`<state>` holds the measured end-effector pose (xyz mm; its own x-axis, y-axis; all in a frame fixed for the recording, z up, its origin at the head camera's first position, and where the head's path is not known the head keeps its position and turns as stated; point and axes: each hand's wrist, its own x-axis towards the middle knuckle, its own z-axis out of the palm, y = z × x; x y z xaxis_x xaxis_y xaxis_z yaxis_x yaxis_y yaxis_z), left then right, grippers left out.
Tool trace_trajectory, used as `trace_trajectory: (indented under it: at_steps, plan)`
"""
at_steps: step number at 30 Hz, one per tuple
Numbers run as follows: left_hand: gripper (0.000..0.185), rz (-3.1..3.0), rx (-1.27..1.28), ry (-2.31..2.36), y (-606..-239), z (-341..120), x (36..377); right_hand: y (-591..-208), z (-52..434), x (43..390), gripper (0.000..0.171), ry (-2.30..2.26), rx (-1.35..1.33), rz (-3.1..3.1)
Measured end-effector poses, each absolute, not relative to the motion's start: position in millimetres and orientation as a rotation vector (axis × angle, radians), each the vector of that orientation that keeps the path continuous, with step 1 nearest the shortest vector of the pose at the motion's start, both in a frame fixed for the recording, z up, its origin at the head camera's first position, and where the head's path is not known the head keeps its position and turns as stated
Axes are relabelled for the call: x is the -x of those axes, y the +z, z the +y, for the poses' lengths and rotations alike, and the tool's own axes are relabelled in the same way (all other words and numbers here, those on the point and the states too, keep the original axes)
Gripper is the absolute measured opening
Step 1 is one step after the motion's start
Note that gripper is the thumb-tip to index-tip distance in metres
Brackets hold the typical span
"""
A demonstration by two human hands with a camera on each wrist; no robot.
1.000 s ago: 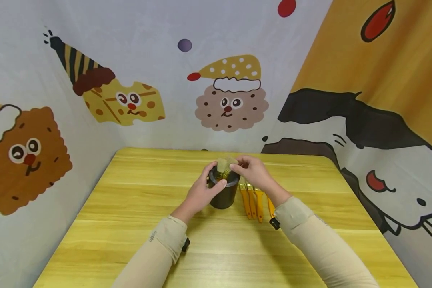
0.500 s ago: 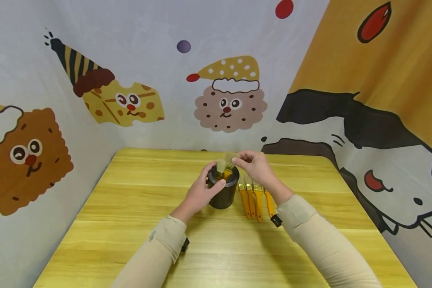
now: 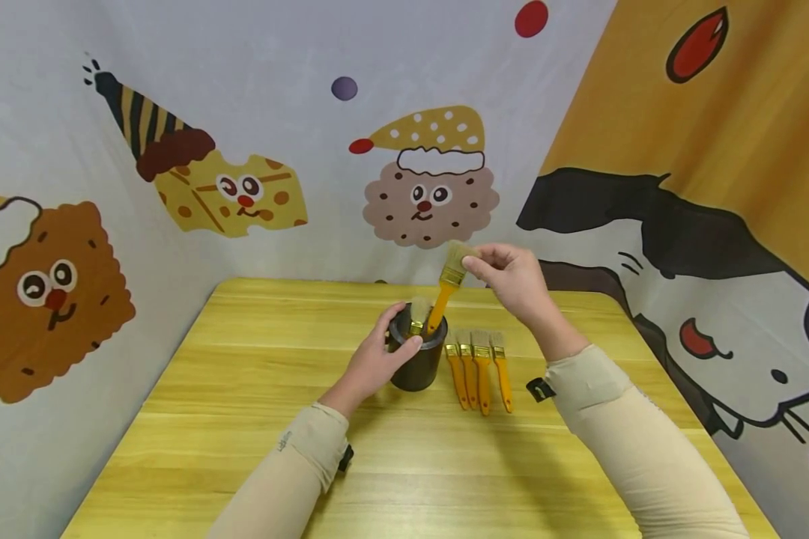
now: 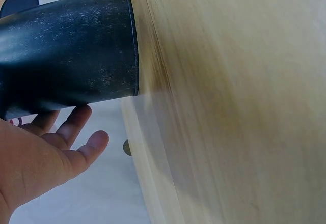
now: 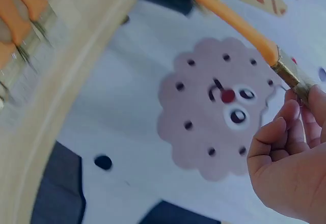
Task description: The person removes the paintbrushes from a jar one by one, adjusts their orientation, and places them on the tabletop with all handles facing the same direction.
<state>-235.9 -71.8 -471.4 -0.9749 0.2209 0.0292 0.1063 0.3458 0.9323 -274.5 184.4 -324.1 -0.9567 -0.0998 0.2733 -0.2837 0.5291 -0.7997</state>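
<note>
- Head view, room: cartoon-printed fabric backdrop (image 3: pixel 276 45), pale, with an orange part at right.
- Table (image 3: pixel 209 434): wood-grain top, yellowish, running back to the backdrop.
- Container (image 3: pixel 414 367): dark, upright, mouth up; left hand (image 3: pixel 377 355) clasps it near the rim, thumb on the near side.
- Right hand (image 3: pixel 515 281): above and right of the container; thumb and fingers pinched together on the bristle end of the held brush.
- Loose brushes (image 3: pixel 483 374): four, on the table right of the container, bristles away from the person.
- Held brush (image 3: pixel 448 283): long axis slanting down-left from the pinch, handle tip at the container's mouth; contact inside cannot be told. Right hand nearer.
- Inner brush (image 3: pixel 418 314): narrower, in the container, bristles up.
</note>
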Motion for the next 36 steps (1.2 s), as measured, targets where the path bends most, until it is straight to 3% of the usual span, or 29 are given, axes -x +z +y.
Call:
trace_trajectory:
  at_steps: [7,12,18,24,36]
  plan:
    - [0.068,2.495,-0.298,1.704,-471,-72,235,-292,219,267,0.038,1.478,-0.281,-2.497]
    - [0.071,2.495,-0.305,1.709,-470,-73,235,-291,250,260,0.050,1.262,-0.165,-2.643]
    - [0.072,2.497,-0.321,1.711,-471,-73,234,-333,292,265,0.049,0.941,-0.158,-2.906]
    - [0.070,2.497,-0.314,1.708,-474,-72,233,-379,325,274,0.043,0.927,-0.156,-3.089]
    - [0.070,2.493,-0.297,1.713,-472,-70,234,-420,330,287,0.037,1.051,-0.196,-3.116]
